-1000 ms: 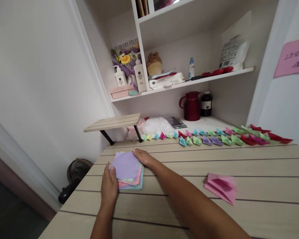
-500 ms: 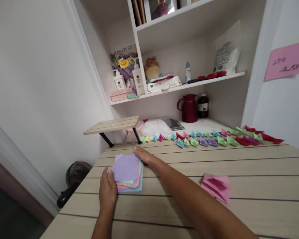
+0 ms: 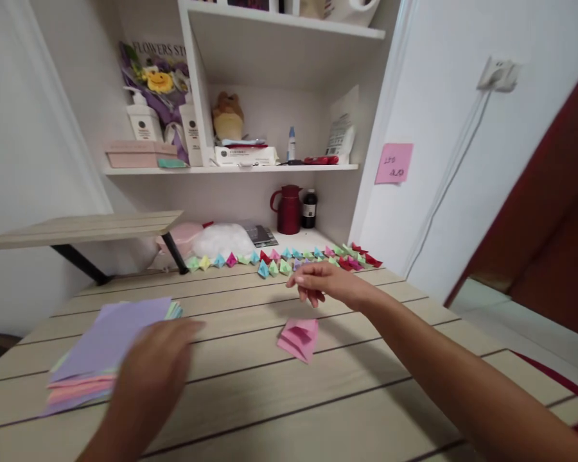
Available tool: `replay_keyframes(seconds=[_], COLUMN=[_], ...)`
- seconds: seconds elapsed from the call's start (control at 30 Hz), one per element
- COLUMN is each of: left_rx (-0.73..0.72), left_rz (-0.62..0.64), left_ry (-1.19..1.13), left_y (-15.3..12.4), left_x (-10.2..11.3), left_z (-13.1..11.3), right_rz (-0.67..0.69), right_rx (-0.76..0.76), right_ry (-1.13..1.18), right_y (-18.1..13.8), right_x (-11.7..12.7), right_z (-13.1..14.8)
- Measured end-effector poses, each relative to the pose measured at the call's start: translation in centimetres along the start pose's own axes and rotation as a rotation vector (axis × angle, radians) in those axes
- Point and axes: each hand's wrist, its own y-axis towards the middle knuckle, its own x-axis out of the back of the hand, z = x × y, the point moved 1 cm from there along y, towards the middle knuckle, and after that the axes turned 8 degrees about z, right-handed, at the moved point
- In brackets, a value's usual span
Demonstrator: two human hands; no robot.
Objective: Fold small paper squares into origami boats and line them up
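A pink sheet of folded paper [image 3: 298,339] lies on the wood-plank table, its layers partly raised. Above and behind it hovers my right hand [image 3: 324,282], empty, with the fingers loosely bent and apart. My left hand [image 3: 161,359] is smeared by motion; it passes over the table just right of a stack of coloured paper sheets [image 3: 118,333], and its fingers cannot be made out clearly. The stack has a purple sheet on top, with pink and green edges showing below. Rows of small folded paper boats [image 3: 264,268] line the table's back.
A small raised wooden shelf [image 3: 91,224] with black legs stands at the back left. Behind the boats are a white plastic bag [image 3: 224,240], a dark red jug [image 3: 289,210] and a dark bottle [image 3: 309,208]. A pink note [image 3: 394,163] sticks to the wall.
Both hands have left the paper stack. My right hand has swung right to above the folded pink paper, and my left has moved off the stack's side. The view has turned right.
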Motion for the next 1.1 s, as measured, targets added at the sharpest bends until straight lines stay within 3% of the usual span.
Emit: replay_keyframes(seconds=[0.1, 0.17, 0.3, 0.4, 0.53, 0.7, 0.9, 1.1], left_rx=[-0.325, -0.364, -0.326, -0.319, -0.329, -0.385, -0.360, -0.316], left_rz=[0.414, 0.520, 0.532, 0.546, 0.550, 0.592, 0.676, 0.730], left_ry=[0.176, 0.249, 0.249, 0.232, 0.205, 0.228, 0.193, 0.122], left_y=[1.1, 1.5, 1.5, 1.3, 1.3, 1.3, 1.1, 1.0], left_x=[-2.9, -5.3, -8.9, -9.9, -10.0, -9.7, -8.6, -8.3], left_z=[-3.6, -4.9, -5.1, -4.6, -4.4, -4.4, -4.0, -3.8], right_rz=[-0.156, -0.234, -0.143, 0.006, 0.102, 0.113, 0.107, 0.149], right_rx=[-0.070, -0.072, -0.030, 0.073, 0.138, 0.136, 0.164, 0.240], right_ry=[0.081, 0.128, 0.120, -0.078, -0.294, -0.373, -0.624, -0.631], right_y=[-1.6, -2.0, -2.4, -2.5, -2.4, -2.6, -2.5, -2.2], right_x=[0.9, 0.8, 0.1, -0.1, -0.1, -0.3, -1.2, -1.8], right_z=[-5.7, -8.2, -9.5, -9.0, -9.0, -9.3, -8.5, -8.0])
